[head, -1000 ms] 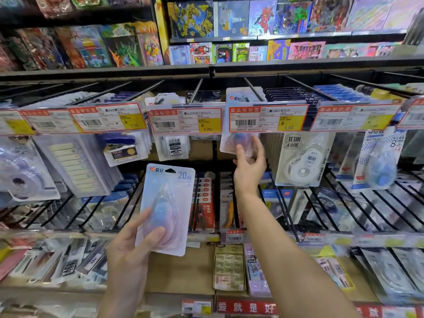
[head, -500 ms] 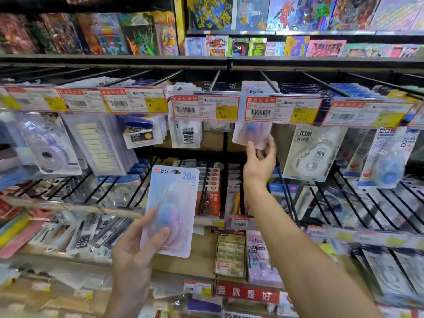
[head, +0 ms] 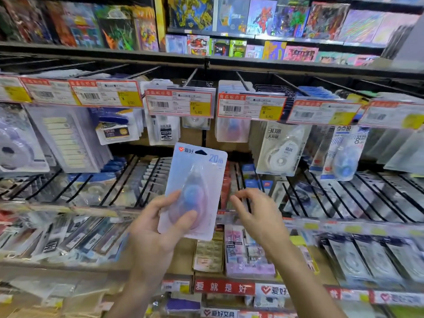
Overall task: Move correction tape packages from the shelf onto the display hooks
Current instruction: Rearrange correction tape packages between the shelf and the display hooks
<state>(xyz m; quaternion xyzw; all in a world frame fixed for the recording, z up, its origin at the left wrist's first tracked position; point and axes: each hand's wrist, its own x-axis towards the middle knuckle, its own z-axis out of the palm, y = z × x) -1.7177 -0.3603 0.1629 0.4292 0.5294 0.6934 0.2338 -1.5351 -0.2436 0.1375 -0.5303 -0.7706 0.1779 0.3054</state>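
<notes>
My left hand [head: 158, 228] grips a pale blue correction tape package [head: 195, 180] marked 20m, held upright in front of the racks. My right hand [head: 257, 214] hovers just right of the package with its fingers curled and apart, holding nothing and not touching the card. Above them, a matching correction tape package [head: 232, 131] hangs on a display hook [head: 242, 80] behind a price tag [head: 251, 106].
More price tags and hanging packs line the hook row; a white 30m tape pack [head: 283, 150] hangs to the right. Black wire racks [head: 344, 193] hold stationery below. Toy boxes [head: 259, 17] fill the top shelf. A red-labelled shelf edge [head: 223, 288] runs underneath.
My right hand let go of the hanging package and dropped down beside the one in my left hand. My left hand brought its package right and up toward the centre.
</notes>
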